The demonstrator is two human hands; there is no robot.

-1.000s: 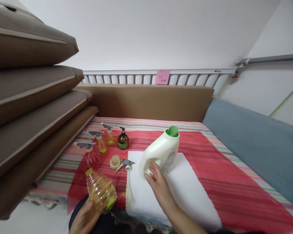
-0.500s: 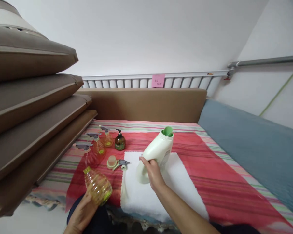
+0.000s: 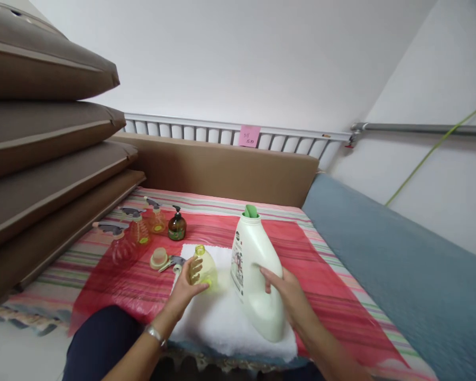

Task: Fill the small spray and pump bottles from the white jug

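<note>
My left hand (image 3: 192, 280) is wrapped round a clear yellow spray bottle body (image 3: 206, 265), held upright with its neck open. My right hand (image 3: 284, 288) grips the handle of a large pale detergent jug (image 3: 257, 248) with a green pouring spout (image 3: 250, 211). The jug is uncapped and nearly upright over the white cloth (image 3: 222, 336). Left of the yellow bottle lie a loose grey spray trigger head (image 3: 177, 261) and a pale round cap (image 3: 159, 257), the trigger head partly behind my left hand.
Several bottles stand at the left: a pink spray bottle (image 3: 122, 250), two orange ones, and a brown pump bottle (image 3: 177, 226). Brown cushions (image 3: 59, 153) are stacked at far left. A brown board (image 3: 222, 166) lines the back, and a blue-grey padded side (image 3: 381, 238) runs along the right.
The yellow bottle has moved right and up from the front left to above the cloth, now upright. The jug has gone from tilted to nearly upright, its label now facing left. The view has shifted.
</note>
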